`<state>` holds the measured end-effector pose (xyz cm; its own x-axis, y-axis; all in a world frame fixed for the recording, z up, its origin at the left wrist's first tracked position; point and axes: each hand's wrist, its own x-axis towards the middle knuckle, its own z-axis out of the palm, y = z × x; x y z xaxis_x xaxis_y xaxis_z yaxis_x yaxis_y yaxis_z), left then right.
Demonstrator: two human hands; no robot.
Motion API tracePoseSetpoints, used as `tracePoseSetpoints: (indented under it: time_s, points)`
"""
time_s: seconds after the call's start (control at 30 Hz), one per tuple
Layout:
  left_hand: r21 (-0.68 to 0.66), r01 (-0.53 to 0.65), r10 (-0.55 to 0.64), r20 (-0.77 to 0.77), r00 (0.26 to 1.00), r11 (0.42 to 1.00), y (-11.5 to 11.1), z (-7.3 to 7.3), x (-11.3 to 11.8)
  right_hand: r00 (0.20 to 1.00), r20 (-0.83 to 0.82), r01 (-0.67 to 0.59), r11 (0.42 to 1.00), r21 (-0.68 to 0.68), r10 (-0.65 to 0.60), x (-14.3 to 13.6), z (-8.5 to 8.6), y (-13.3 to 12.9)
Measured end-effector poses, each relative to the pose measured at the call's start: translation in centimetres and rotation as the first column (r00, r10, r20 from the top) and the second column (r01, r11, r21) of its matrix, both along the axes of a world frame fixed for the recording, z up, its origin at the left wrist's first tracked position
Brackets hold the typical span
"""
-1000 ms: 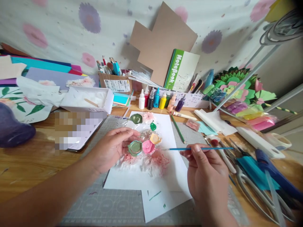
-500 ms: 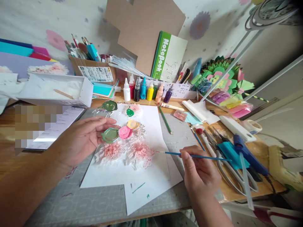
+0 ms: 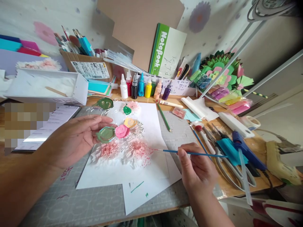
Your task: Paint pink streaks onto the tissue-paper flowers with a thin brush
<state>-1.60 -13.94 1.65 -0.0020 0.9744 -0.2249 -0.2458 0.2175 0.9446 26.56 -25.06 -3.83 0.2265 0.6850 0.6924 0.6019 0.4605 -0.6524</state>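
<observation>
Flowered backdrop [image 3: 75,15], perhaps cloth.

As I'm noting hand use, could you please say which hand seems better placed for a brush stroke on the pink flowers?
Right, probably: the right hand holds the blue brush pointed at a pink ruffled flower, while the left hand holds the palette.

A craft workspace: paint bottles [image 3: 148,89], glue gun [image 3: 248,154], cutting mat [image 3: 94,205]
</observation>
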Motion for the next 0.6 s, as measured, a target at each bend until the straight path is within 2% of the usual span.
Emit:
tracePoseSetpoints:
  time_s: [0.23,0.4,0.53,0.6]
  points:
    - [-0.053,-0.064,0.064,-0.009,0.998,0.997,0.0,0.7,0.6,1.000,-0.026,-0.017,1.000,-0.004,0.017,-0.2,0.1,-0.2]
    - [-0.086,-0.120,0.120,-0.001,0.993,0.989,0.4,0.2,0.6,1.000,-0.002,-0.024,1.000,0.002,0.024,-0.6,0.5,0.2]
    - [-0.011,-0.116,0.116,0.077,0.990,0.993,0.8,-0.7,-0.2,0.999,0.027,-0.033,0.999,0.022,0.032,-0.7,0.9,0.3]
    - [-0.047,-0.119,0.125,0.192,0.973,0.992,0.9,-1.0,-0.5,0.999,0.038,-0.023,0.999,0.031,0.022,-0.8,0.9,0.2]
